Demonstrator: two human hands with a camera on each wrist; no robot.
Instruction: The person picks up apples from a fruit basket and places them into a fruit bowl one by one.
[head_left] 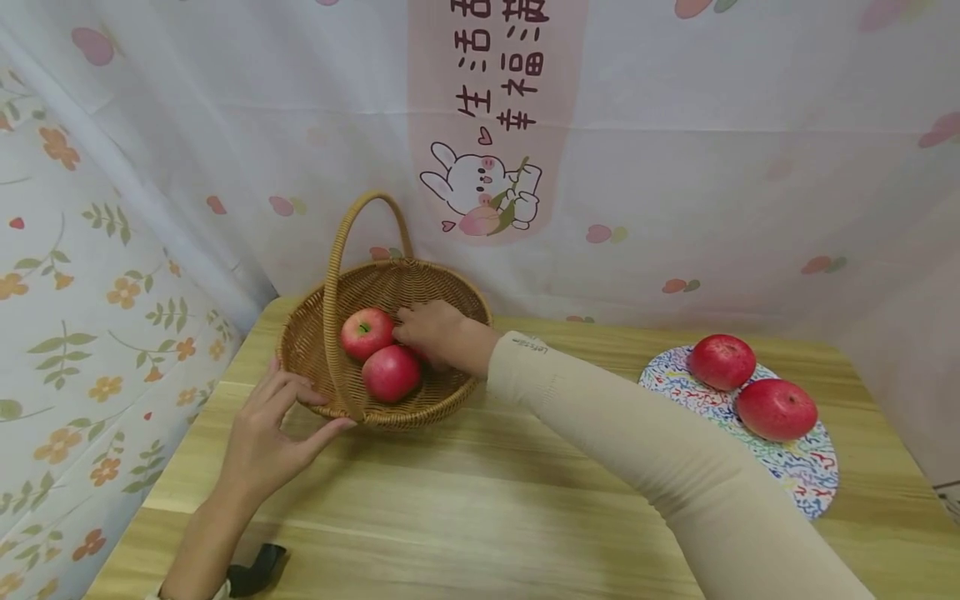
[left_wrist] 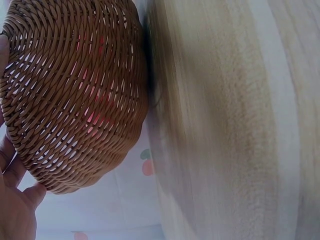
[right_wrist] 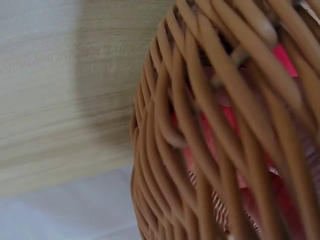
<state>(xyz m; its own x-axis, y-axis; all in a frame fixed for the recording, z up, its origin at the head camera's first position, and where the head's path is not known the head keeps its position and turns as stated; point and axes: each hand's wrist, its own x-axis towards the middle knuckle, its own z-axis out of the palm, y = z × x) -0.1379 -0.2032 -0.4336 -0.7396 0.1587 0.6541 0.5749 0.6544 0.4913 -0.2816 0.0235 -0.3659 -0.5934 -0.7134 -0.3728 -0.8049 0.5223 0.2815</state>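
Observation:
A brown wicker basket (head_left: 442,408) with a tall arched handle stands at the table's back left. Two red apples (head_left: 367,333) lie inside it, and red shows through its weave (right_wrist: 200,165) in the right wrist view. My left hand (head_left: 262,433) holds the basket's front left rim, thumb near the handle's foot. In the left wrist view its fingers (left_wrist: 14,170) lie along the rim. Reaching into the basket, my right hand (head_left: 435,333) is bent down just right of the apples. Its palm and the undersides of its fingers are hidden, so whether it holds anything cannot be told.
At the right, a round plate (head_left: 813,475) with a colourful squiggle pattern bears two more red apples (head_left: 776,410). A black object (head_left: 258,571) shows beside my left wrist at the table's front. A printed curtain (head_left: 637,167) hangs behind the wooden table (head_left: 450,517).

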